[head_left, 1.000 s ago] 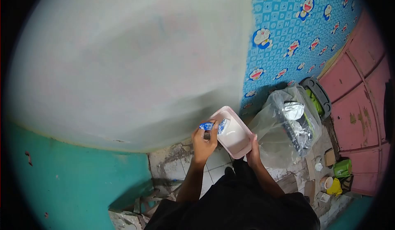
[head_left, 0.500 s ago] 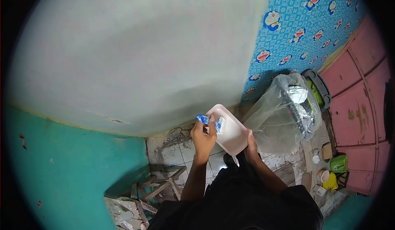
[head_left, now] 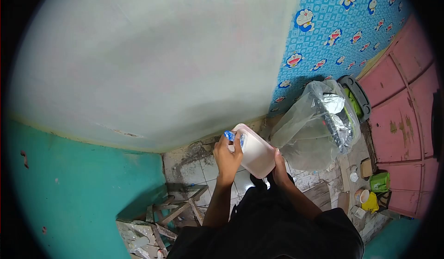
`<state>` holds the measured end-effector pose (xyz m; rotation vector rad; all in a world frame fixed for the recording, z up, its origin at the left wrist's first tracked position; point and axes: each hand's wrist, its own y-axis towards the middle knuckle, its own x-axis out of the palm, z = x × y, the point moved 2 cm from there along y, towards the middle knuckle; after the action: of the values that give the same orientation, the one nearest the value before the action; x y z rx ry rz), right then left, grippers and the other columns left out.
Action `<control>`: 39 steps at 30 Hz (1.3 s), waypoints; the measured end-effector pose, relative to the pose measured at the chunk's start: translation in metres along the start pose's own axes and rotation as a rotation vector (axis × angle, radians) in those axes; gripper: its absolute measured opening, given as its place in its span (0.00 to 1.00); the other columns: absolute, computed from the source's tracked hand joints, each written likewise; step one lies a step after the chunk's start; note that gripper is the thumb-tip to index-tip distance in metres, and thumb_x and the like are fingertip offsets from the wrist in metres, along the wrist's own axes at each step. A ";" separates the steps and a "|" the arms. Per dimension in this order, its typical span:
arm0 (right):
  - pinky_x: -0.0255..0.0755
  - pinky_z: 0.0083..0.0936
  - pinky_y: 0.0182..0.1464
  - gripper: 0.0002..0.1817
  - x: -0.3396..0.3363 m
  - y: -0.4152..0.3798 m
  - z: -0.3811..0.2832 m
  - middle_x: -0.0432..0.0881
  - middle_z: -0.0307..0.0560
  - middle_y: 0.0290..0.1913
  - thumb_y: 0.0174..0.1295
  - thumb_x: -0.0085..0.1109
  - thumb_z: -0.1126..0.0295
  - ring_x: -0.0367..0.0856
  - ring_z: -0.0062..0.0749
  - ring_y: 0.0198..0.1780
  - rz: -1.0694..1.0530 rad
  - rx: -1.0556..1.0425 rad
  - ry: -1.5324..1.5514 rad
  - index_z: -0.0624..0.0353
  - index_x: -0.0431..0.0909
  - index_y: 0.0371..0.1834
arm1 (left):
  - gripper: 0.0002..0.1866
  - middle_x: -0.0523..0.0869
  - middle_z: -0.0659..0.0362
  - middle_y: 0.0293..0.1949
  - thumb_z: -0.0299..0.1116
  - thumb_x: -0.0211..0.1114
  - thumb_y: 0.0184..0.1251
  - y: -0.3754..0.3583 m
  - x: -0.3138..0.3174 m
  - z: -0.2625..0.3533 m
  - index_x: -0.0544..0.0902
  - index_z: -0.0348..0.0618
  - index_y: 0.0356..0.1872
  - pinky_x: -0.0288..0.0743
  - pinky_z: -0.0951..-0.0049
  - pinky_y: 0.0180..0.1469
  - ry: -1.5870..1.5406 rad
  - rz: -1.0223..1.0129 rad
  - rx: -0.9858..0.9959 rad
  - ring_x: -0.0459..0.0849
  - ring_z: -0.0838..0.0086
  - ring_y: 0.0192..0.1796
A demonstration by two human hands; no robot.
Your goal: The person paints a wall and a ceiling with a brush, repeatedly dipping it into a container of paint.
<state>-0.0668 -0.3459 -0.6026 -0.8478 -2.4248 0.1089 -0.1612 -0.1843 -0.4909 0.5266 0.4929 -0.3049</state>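
Note:
My left hand [head_left: 228, 159] is closed around a blue putty spreader [head_left: 229, 136] smeared with white, a flat piece that shows on both sides of my fingers. The spreader is over the upper left end of a shallow, pale pink tray [head_left: 259, 155] with rounded corners. My right hand [head_left: 280, 167] grips that tray by its lower right side, the thumb on the rim and the other fingers hidden beneath. The tray tilts, and its inside is whitish.
Ahead rises a whitish wall [head_left: 152, 60], with a green wall [head_left: 83, 185] at left. A clear plastic bag [head_left: 300, 134] stands at right near a pink door [head_left: 393, 115]. A wooden stand [head_left: 180, 210] is at lower left, and small containers lie on the tiled floor.
The tray has dropped slightly and tipped, so its inside shows less. The spreader has turned a little in my left hand, near the tray's end.

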 end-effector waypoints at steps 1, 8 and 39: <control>0.63 0.28 0.70 0.33 -0.001 -0.001 0.004 0.73 0.51 0.66 0.81 0.32 0.48 0.70 0.31 0.67 0.011 0.012 0.021 0.66 0.63 0.72 | 0.06 0.87 0.51 0.31 0.30 0.67 0.68 -0.003 0.000 0.000 0.85 0.38 0.38 0.75 0.67 0.34 0.026 -0.015 0.017 0.85 0.60 0.29; 0.62 0.29 0.70 0.33 -0.009 -0.008 0.011 0.73 0.51 0.66 0.81 0.32 0.47 0.70 0.32 0.68 0.038 0.061 0.070 0.66 0.63 0.73 | 0.07 0.89 0.55 0.34 0.28 0.67 0.71 -0.036 0.002 -0.033 0.87 0.35 0.42 0.78 0.70 0.40 -0.052 -0.008 -0.035 0.86 0.73 0.36; 0.68 0.25 0.63 0.27 -0.115 0.019 0.065 0.80 0.46 0.57 0.82 0.37 0.51 0.76 0.27 0.58 0.274 -0.082 -0.105 0.64 0.72 0.67 | 0.14 0.75 0.66 0.29 0.35 0.54 0.81 -0.131 0.039 -0.091 0.70 0.38 0.58 0.60 0.82 0.22 -0.592 -0.629 -0.853 0.69 0.86 0.25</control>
<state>-0.0179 -0.3928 -0.7177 -1.2372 -2.4100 0.1620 -0.2141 -0.2486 -0.6327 -0.5658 0.1574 -0.7705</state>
